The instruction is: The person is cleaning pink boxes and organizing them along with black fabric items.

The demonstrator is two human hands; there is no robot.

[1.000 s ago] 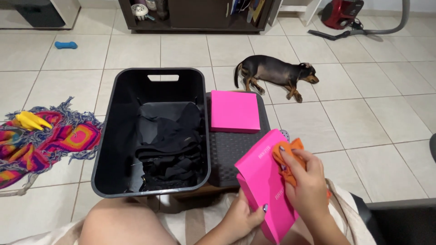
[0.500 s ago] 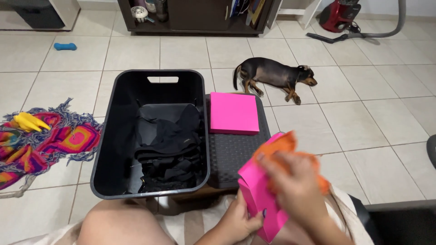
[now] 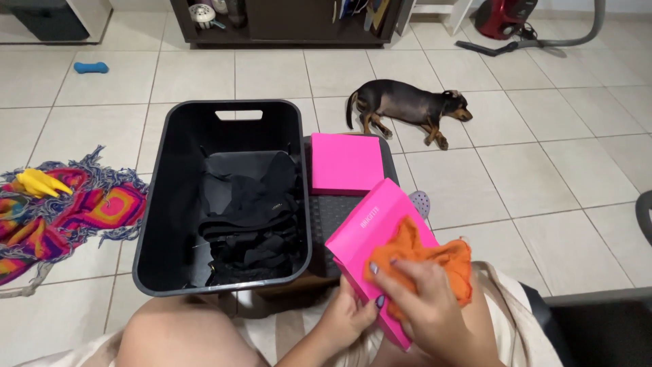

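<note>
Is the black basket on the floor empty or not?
Not empty: black basket holds dark clothes piled along its right side.

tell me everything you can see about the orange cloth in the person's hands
The orange cloth is a small, soft, crumpled piece of bright fabric, bunched into folds. It lies against the face of a tilted pink box held over the person's lap. The right hand presses on it from below, fingers curled into the folds, while the left hand grips the box's lower edge. Its right end spills past the box's side. What kind of garment it is cannot be told.
</note>
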